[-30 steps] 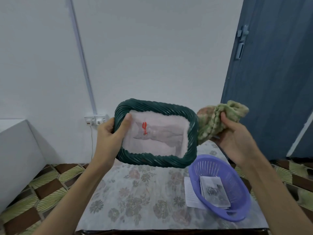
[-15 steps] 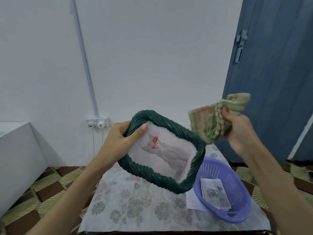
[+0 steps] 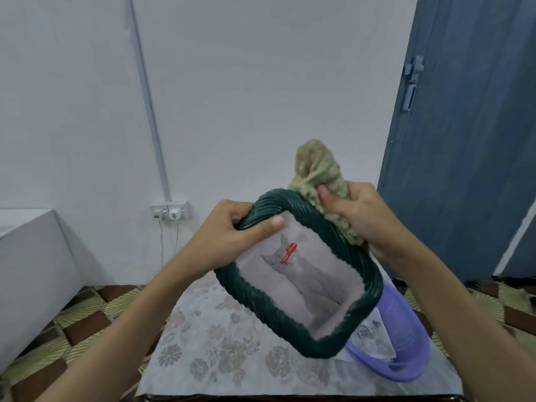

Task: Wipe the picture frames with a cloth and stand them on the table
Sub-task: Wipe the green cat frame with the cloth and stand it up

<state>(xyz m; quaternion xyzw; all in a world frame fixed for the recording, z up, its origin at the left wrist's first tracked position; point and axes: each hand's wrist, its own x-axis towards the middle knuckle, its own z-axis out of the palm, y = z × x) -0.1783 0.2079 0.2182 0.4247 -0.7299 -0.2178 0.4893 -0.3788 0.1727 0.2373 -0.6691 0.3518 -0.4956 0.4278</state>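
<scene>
A dark green woven picture frame (image 3: pixel 365 309) with a grey cat picture is held tilted in the air above the table (image 3: pixel 220 355). My left hand (image 3: pixel 232 239) grips its upper left corner, thumb on the front. My right hand (image 3: pixel 359 216) grips a bunched green and pink cloth (image 3: pixel 319 166) and presses it against the frame's upper right edge.
A purple plastic basket (image 3: pixel 406 369) with paper pictures inside sits on the table's right side, partly behind the frame. A blue door (image 3: pixel 464 140) is at the right, a wall socket (image 3: pixel 171 211) at the back, a white box (image 3: pixel 32 274) at the left.
The frame has turned further clockwise and come lower and to the right. My right hand has brought the cloth down from the air onto the frame's upper right edge.
</scene>
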